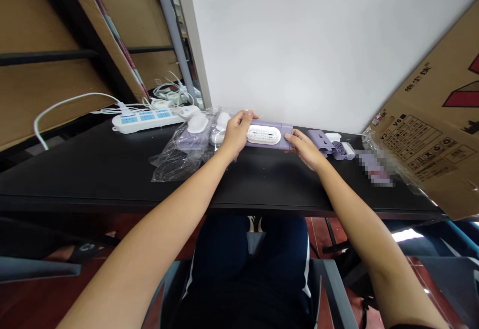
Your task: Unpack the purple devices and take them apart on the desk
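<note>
A long purple plastic housing (286, 132) with a white oval, studded panel is held just above the black table (262, 179). My left hand (238, 132) closes around its left part, thumb lying along the top. At the right end, my right hand (301, 147) pinches the edge between thumb and fingers. Just left of my left hand lies clear plastic wrapping (172, 162) around purple pieces with white rounded parts (197, 122). To the right of my right hand sit a purple bracket-like piece (320, 141) and a purple ring-shaped piece (339, 151).
A white power strip (145, 119) with blue sockets and a plugged-in cable stands at the back left, tangled white cables (170, 93) behind it. A printed cardboard box (430, 134) leans at the right. A white panel (299, 44) rises behind the table.
</note>
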Motion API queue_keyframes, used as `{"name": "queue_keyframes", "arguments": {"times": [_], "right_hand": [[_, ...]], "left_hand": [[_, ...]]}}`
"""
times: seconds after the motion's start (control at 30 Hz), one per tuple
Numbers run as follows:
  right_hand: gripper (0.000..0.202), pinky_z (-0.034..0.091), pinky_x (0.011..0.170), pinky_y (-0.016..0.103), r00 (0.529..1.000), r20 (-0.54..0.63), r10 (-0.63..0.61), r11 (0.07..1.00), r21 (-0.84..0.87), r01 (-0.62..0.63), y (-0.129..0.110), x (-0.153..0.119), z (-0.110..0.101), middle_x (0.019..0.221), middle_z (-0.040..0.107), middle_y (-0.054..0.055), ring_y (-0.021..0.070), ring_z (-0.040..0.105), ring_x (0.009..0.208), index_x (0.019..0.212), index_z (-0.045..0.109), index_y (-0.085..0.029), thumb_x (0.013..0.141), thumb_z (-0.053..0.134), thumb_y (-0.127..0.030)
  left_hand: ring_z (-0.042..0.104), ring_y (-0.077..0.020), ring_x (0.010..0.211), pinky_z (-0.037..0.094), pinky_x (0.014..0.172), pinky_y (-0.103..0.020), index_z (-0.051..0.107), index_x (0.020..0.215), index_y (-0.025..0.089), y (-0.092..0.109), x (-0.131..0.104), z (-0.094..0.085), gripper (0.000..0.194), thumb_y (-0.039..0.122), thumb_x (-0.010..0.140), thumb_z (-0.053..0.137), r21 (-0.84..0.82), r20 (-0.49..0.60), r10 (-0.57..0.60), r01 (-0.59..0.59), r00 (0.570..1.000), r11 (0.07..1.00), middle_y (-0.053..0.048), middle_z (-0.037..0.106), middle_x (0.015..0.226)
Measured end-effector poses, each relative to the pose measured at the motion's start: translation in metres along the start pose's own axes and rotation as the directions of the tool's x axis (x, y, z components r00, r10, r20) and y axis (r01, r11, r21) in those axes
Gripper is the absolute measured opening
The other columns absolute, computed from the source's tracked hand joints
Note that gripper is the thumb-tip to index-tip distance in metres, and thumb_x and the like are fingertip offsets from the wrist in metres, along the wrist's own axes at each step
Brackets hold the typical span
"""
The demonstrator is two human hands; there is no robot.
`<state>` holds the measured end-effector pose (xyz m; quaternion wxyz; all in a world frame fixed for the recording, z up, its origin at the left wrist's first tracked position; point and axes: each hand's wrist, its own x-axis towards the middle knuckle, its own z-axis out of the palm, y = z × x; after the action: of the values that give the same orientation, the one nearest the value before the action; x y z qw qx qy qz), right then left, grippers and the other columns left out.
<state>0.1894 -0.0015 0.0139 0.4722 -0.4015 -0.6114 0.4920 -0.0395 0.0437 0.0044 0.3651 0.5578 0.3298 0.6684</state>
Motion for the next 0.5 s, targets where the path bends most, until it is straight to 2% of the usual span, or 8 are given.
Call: {"name": "queue_keyframes", "arguments": {"times": [0.2, 0.33, 0.5], "right_hand": [[0.048, 0.048, 0.078, 0.031, 0.999, -0.05, -0.007, 0.999, -0.054, 0.004, -0.0025, 0.0003, -0.0009, 0.089, 0.063, -0.001, 0.0148, 0.057, 0.082, 0.09, 0.062, -0.022, 0.072, 0.085, -0.061], [0.049, 0.047, 0.078, 0.032, 1.0, -0.016, -0.012, 0.997, -0.075, 0.011, -0.0041, -0.0009, -0.001, 0.092, 0.064, 0.0, 0.0156, 0.057, 0.083, 0.094, 0.064, -0.022, 0.071, 0.086, -0.06], [0.048, 0.045, 0.077, 0.033, 0.998, -0.023, -0.063, 0.986, -0.157, 0.059, -0.0031, 0.0003, -0.0008, 0.087, 0.062, 0.0, 0.0171, 0.055, 0.082, 0.094, 0.063, -0.022, 0.072, 0.082, -0.06]], "left_hand": [[0.059, -0.0173, 0.075, 0.045, 0.067, -0.028, 0.074, 0.086, 0.021, 0.0008, 0.0012, -0.002, 0.047, 0.068, 0.091, 0.069, 0.034, -0.008, 0.054, -0.054, 0.998, 0.998, -0.002, 0.065, 0.078], [0.058, -0.0173, 0.072, 0.045, 0.067, -0.029, 0.074, 0.086, 0.021, 0.0031, 0.0008, -0.0032, 0.047, 0.068, 0.092, 0.068, 0.052, -0.014, 0.049, -0.048, 0.999, 0.998, -0.001, 0.064, 0.075], [0.059, -0.0171, 0.074, 0.045, 0.069, -0.029, 0.075, 0.085, 0.022, 0.0031, 0.0006, -0.0027, 0.049, 0.07, 0.091, 0.069, 0.053, -0.006, 0.065, -0.065, 0.998, 0.996, -0.002, 0.066, 0.079]]}}
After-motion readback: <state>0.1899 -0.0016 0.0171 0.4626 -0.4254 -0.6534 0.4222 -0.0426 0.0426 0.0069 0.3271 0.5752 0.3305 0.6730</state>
